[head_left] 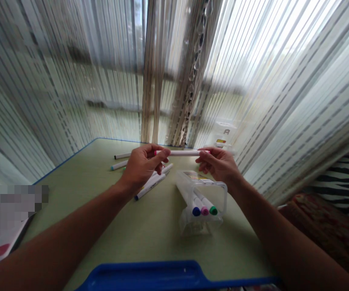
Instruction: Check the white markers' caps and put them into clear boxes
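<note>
A white marker with pink ends (184, 153) is held level above the table, one end in each hand. My left hand (145, 163) pinches its left end between thumb and fingers. At the other end, my right hand (218, 161) grips it the same way. Just below and between the hands, a clear plastic case (183, 182) lies on its side, its open end facing me. Inside it are three markers, with blue (196, 211), pink (204, 210) and green (213, 210) ends. Several loose white markers (151, 186) lie beneath and beside my left hand, partly hidden by it.
The pale green table (101, 226) has a blue rim and a blue tray (147, 275) at its near edge. Striped sheer curtains (116, 81) hang behind it. Clear packaging (223, 133) stands at the back right. A zebra-patterned cloth (344, 178) is at the right.
</note>
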Available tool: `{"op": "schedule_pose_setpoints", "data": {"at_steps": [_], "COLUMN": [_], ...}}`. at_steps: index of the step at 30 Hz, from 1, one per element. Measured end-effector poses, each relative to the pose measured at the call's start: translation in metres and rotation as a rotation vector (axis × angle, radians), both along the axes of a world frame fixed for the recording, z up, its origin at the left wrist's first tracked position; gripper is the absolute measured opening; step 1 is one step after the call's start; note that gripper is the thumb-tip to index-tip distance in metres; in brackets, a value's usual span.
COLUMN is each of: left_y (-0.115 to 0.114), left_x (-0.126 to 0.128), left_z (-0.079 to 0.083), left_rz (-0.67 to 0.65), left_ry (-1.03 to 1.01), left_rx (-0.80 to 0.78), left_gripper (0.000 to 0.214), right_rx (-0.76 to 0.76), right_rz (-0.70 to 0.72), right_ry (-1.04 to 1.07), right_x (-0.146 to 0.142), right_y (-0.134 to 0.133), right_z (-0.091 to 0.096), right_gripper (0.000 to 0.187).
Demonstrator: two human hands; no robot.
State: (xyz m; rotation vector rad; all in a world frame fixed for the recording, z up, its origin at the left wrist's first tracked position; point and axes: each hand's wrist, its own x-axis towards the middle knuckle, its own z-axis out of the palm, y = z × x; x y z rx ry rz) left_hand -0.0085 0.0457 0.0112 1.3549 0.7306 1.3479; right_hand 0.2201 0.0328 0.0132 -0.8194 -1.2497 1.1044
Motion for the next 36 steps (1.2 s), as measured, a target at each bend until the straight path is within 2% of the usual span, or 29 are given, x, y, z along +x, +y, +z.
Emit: {"op": "schedule_pose_setpoints", "data": {"at_steps": [5,9,18,25,28,36], "left_y": [-0.002,-0.006,-0.002,0.003,0.002,-0.001], "left_x": [0.001,0.002,0.003,0.003,0.004,0.005], "left_z": [-0.001,0.001,-0.002,-0.003,-0.001,0.002], "left_rz": [0.049,0.03,-0.07,-0.119,-0.13,-0.102], "left_ry": [0.143,0.17,0.053,-0.073,-0.1,-0.119], "left_rx": [0.077,0.058,0.038,0.007,-0.029,-0.124], "left_gripper": [0.036,0.04,0.042,0.028,0.02,0.026], "right_rx": [0.027,0.016,-0.076,-0.173,-0.206,-0.283], "right_rz": [-0.014,-0.026,-0.025,-0.027,-0.021,-0.041], "right_ry": [-0.027,-0.05,0.003,0.055,0.082,0.153], "right_x": [-0.001,-0.002,0.001,0.004,0.004,0.004], "right_y": [0.001,0.0,-0.002,-0.003,-0.004,-0.004], "right_z": [-0.005,-0.005,0.002,0.006,0.009,0.015], "right_gripper": [0.027,0.028,0.028,0.021,0.015,0.023]}}
